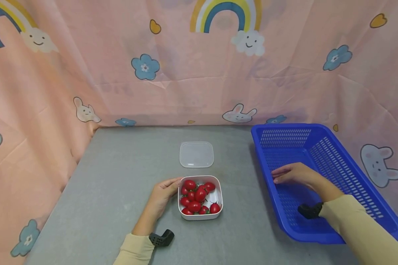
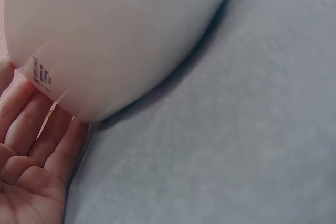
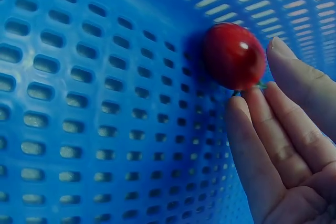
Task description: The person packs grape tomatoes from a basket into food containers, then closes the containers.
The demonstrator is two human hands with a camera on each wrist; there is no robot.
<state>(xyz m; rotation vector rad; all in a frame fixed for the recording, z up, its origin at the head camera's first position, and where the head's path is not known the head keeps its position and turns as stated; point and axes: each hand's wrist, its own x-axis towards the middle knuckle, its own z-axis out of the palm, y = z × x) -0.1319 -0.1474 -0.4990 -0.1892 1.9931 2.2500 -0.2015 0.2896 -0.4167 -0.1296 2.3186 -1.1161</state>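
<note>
A white square container holds several red cherry tomatoes and stands on the grey table. My left hand touches its left side near the far corner; in the left wrist view the fingers lie fairly straight against the container wall. Inside the blue basket my right hand reaches to the left wall. In the right wrist view a single cherry tomato is at the fingertips, between thumb and fingers, with a slight gap at the thumb. The head view hides that tomato.
The blue perforated basket takes up the right side of the table, its walls rising around my right hand. A clear lid lies flat behind the container. A pink printed curtain hangs at the back and sides.
</note>
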